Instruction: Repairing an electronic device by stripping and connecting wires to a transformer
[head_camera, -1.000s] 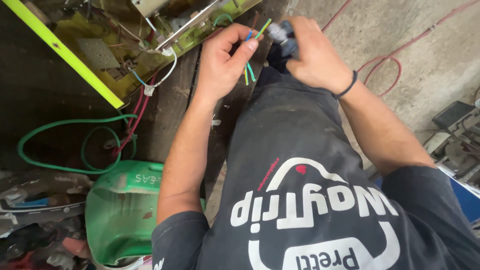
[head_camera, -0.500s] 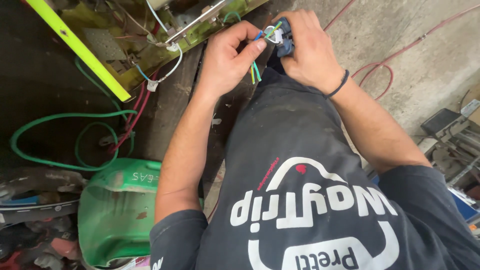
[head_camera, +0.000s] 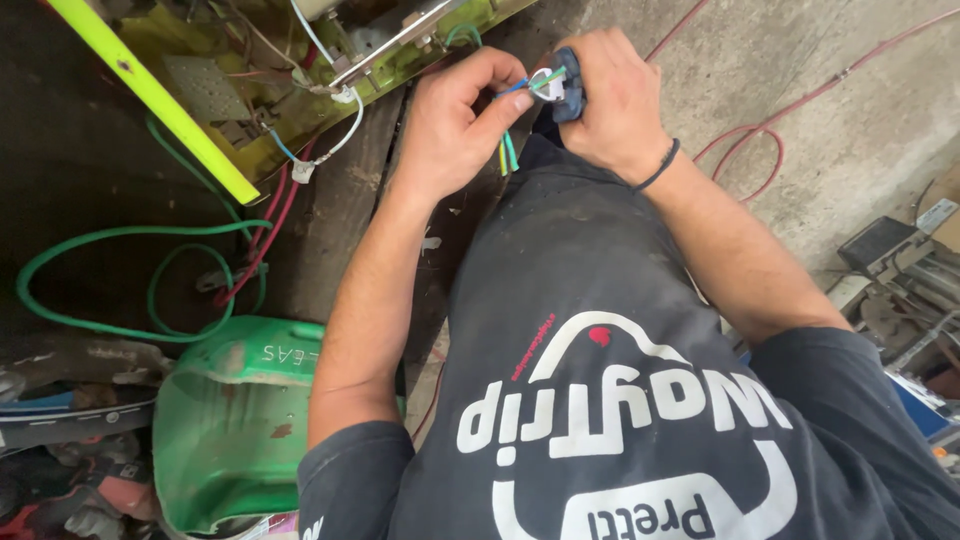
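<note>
My right hand (head_camera: 612, 100) grips a small dark blue plug body (head_camera: 567, 84) with a white inner part, held above my lap. The fingertips of my left hand (head_camera: 462, 122) pinch thin coloured wires (head_camera: 509, 150), blue, green and yellow, right at the plug's opening. The wires' loose ends hang down between the two hands. A dark band sits on my right wrist. My dark printed shirt (head_camera: 610, 330) fills the lower middle of the view.
A yellow-green metal housing (head_camera: 200, 130) with exposed wiring lies at the upper left. A green hose (head_camera: 120, 240) loops over dark ground below it, beside a green plastic cover (head_camera: 235, 420). A red cable (head_camera: 770, 130) snakes over the concrete floor; tools and boxes (head_camera: 900, 270) sit at right.
Both hands have stayed together at the plug. My left fingers have shifted the wires closer into the plug's opening, and the view has tilted slightly.
</note>
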